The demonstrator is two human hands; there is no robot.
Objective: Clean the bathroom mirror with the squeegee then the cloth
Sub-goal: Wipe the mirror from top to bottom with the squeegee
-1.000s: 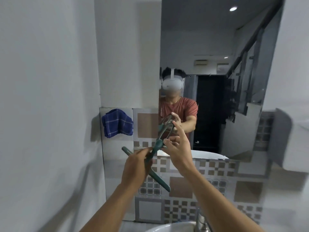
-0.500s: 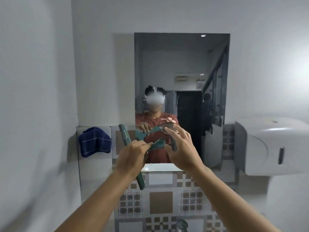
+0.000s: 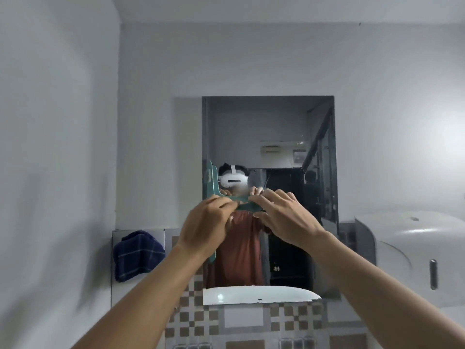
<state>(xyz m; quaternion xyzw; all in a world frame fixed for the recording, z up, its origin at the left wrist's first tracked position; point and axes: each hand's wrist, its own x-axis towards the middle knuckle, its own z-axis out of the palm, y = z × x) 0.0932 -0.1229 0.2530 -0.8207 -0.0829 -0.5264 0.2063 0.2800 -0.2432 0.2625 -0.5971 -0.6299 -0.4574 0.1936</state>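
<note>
head view: both hands' grip on teal squeegee (image 3: 245,199) (flat, t-shaped)

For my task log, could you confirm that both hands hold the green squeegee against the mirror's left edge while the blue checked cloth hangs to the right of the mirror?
Not quite: in the head view the blue checked cloth hangs to the left of the mirror, not the right. The rest holds: left hand and right hand hold the green squeegee at the mirror's left edge.
</note>
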